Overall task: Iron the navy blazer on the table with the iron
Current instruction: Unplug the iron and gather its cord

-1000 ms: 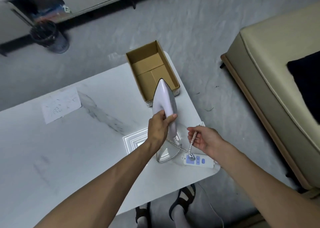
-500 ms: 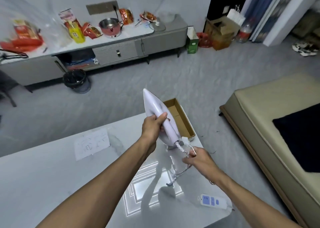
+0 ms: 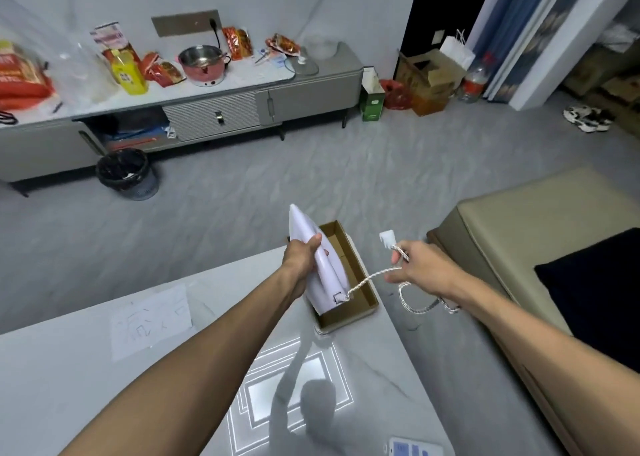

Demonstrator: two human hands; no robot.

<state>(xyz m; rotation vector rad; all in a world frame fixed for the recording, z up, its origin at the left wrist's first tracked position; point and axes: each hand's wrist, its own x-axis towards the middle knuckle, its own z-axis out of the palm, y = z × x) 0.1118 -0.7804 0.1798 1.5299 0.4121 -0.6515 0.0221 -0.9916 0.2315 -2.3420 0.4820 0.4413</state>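
Both hands are busy with set-up: the left hand (image 3: 303,260) grips the iron (image 3: 329,282) above the far corner of the bench (image 3: 69,386), and the right hand (image 3: 424,270) pinches its cord (image 3: 370,277) near the plug (image 3: 386,239). The iron's long axis tilts tip-up and away, heel low. Next, likely, the plug must reach the power strip (image 3: 414,448) at the near edge.

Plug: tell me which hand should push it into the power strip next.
Right. The right hand holds the cord just behind the free plug, and the power strip lies at the table's near right edge. The left hand is full, its grip on the lifted iron.
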